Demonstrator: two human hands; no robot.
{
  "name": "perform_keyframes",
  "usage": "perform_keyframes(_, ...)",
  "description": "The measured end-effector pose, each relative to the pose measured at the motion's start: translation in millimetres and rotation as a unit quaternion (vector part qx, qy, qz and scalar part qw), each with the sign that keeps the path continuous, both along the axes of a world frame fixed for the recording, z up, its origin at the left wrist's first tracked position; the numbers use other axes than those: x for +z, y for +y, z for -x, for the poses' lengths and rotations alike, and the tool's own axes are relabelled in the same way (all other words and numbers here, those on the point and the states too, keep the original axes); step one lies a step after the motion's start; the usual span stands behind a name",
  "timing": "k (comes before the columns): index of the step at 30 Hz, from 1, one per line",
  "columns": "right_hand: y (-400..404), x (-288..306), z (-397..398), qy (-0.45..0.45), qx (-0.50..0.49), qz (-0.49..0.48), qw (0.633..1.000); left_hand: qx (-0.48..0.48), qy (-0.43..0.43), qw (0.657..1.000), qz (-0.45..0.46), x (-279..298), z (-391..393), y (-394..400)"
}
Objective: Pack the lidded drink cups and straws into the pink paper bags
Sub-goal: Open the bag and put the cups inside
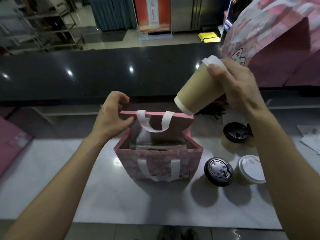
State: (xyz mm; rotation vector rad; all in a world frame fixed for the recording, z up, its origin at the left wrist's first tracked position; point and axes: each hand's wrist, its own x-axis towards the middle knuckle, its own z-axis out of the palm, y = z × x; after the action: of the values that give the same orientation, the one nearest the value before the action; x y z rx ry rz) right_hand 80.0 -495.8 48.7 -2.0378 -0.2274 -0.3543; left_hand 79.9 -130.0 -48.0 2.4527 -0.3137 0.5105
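From the head camera, I judged the step as loading a cup into the open pink bag (pixel 158 157) standing on the white counter (pixel 52 179); my left hand (pixel 112 116) pinched the bag's far rim beside the white handle, holding the mouth open; my right hand (pixel 237 87) had its fingers curled round the tan cup (pixel 199 90), carried above the bag's right corner; the cup's long axis lay tilted, white lid up-right, base down-left toward the mouth; next, I reckoned, it needed righting and lowering; three lidded cups (pixel 218 171) waited right of the bag.
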Motion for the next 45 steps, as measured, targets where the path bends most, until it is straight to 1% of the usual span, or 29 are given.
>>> perform_keyframes(3, 16.3, -3.9, 9.9, 0.033, 0.074, 0.006, 0.997, -0.012, -0.086, 0.992, -0.089, 8.9, 13.4, 3.7)
perform_keyframes(5, 24.3, -8.2, 13.4, 0.047, 0.101, 0.01, 0.994, -0.043, -0.113, 0.983, -0.139, 15.1, 24.4, 8.5)
perform_keyframes(6, 28.4, -9.6, 15.4, 0.051, 0.114, 0.015, 0.992, -0.056, -0.094, 0.981, -0.16, 17.5, 29.1, 11.2)
perform_keyframes(8, 36.9, -10.9, 19.9, 0.059, 0.139, 0.044, 0.988, -0.071, -0.006, 0.976, -0.205, 20.1, 35.3, 17.5)
perform_keyframes(10, 45.8, -11.2, 24.3, 0.09, 0.174, 0.098, 0.976, -0.087, 0.077, 0.966, -0.231, 20.2, 39.6, 22.0)
perform_keyframes(13, 56.5, -12.1, 29.4, 0.16, 0.223, 0.202, 0.94, -0.117, 0.132, 0.955, -0.24, 17.5, 42.2, 24.3)
perform_keyframes(15, 63.9, -12.8, 31.7, 0.18, 0.227, 0.283, 0.914, -0.126, 0.157, 0.949, -0.243, 12.3, 43.1, 24.8)
perform_keyframes(17, 75.9, -15.4, 32.0, 0.178, 0.226, 0.353, 0.89, -0.134, 0.169, 0.945, -0.247, 6.0, 45.7, 24.2)
perform_keyframes(19, 95.0, -21.5, 32.2, 0.172, 0.23, 0.416, 0.863, -0.148, 0.16, 0.944, -0.249, 1.6, 48.9, 22.6)
perform_keyframes(22, 127.2, -38.9, 30.4, 0.142, 0.24, 0.523, 0.805, -0.166, 0.15, 0.944, -0.244, -0.8, 52.8, 21.4)
perform_keyframes(24, 146.2, -52.1, 26.3, 0.122, 0.256, 0.567, 0.774, -0.173, 0.151, 0.941, -0.247, -1.3, 54.9, 20.9)
perform_keyframes(29, 177.0, -89.1, 18.5, 0.113, 0.296, 0.632, 0.707, -0.187, 0.151, 0.938, -0.252, -0.2, 59.8, 21.4)
perform_keyframes(32, 184.9, -108.3, 12.4, 0.129, 0.316, 0.662, 0.667, -0.197, 0.151, 0.937, -0.246, 0.8, 61.1, 21.4)
perform_keyframes(34, 187.7, -113.5, 10.0, 0.151, 0.321, 0.658, 0.664, -0.206, 0.154, 0.937, -0.237, 1.3, 62.1, 21.6)
perform_keyframes(36, 189.2, -113.6, 8.1, 0.153, 0.327, 0.642, 0.676, -0.213, 0.156, 0.937, -0.229, 2.1, 63.3, 22.5)
perform_keyframes(39, 192.7, -111.3, 5.0, 0.132, 0.34, 0.613, 0.701, -0.213, 0.155, 0.939, -0.221, 3.0, 63.5, 23.5)
perform_keyframes(42, 197.9, -108.8, 3.4, 0.143, 0.35, 0.588, 0.715, -0.212, 0.142, 0.942, -0.217, 2.1, 61.6, 24.9)
perform_keyframes(45, 201.5, -104.1, 5.4, 0.16, 0.351, 0.576, 0.72, -0.215, 0.125, 0.942, -0.224, 1.0, 57.9, 27.1)
